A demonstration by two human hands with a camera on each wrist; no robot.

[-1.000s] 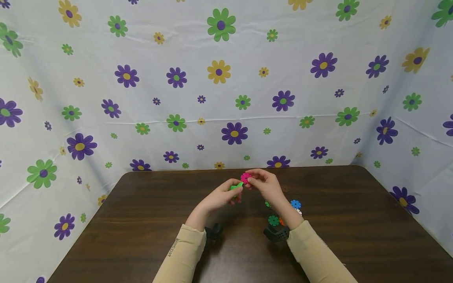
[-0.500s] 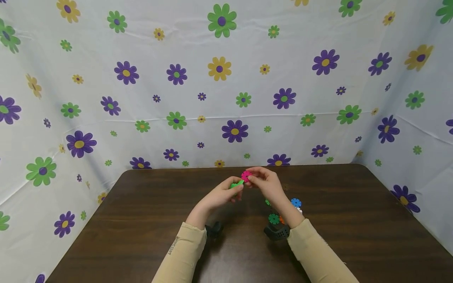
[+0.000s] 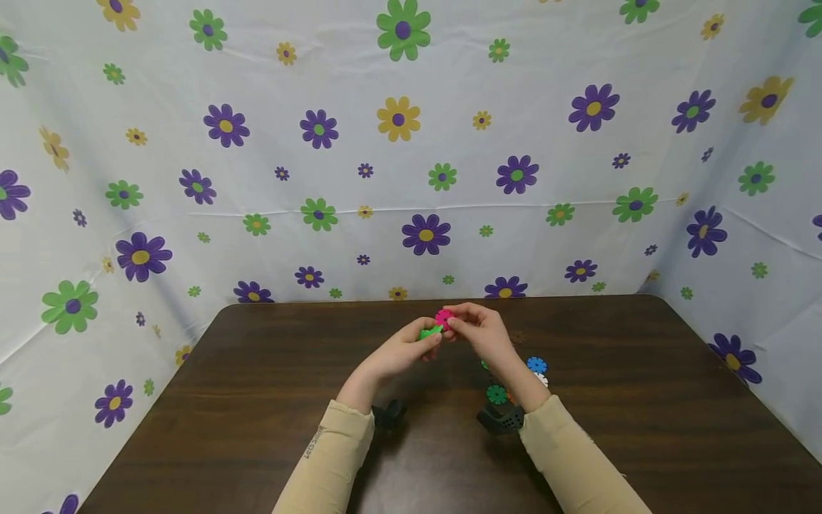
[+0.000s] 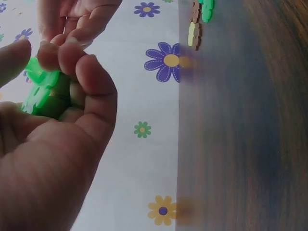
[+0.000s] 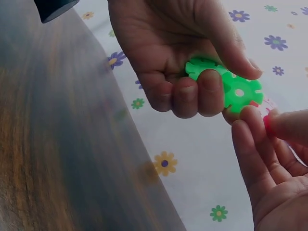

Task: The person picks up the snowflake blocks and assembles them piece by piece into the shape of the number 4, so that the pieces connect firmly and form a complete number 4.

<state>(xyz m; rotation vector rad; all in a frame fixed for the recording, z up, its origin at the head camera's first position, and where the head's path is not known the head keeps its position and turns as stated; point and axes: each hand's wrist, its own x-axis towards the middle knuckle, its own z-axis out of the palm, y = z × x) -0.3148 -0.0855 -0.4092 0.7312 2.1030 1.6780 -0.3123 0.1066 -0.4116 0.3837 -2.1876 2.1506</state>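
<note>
Above the far part of the table, my left hand (image 3: 399, 353) grips bright green notched discs (image 5: 246, 89). In the right wrist view two of these discs show joined, one set at an angle to the other, with the fingers curled round them. My right hand (image 3: 486, 338) pinches a pink notched disc (image 3: 443, 318) between thumb and fingers. The pink disc's edge meets the green disc's rim in the head view. From the right wrist, the right thumb and fingers hide most of the pink disc. In the left wrist view the green discs (image 4: 37, 98) sit inside the curled left fingers.
Near the right forearm lie loose notched discs: a blue disc (image 3: 536, 365), a dark green disc (image 3: 496, 394), and white and orange ones partly hidden by the wrist. A brown disc (image 3: 517, 337) lies farther back on the dark wooden table (image 3: 270, 385). A flowered cloth (image 3: 359, 185) hangs behind.
The pink disc has shifted slightly left against the green disc, and the green disc's tilt has changed a little. Both hands keep their grip. The head view has tipped slightly downward.
</note>
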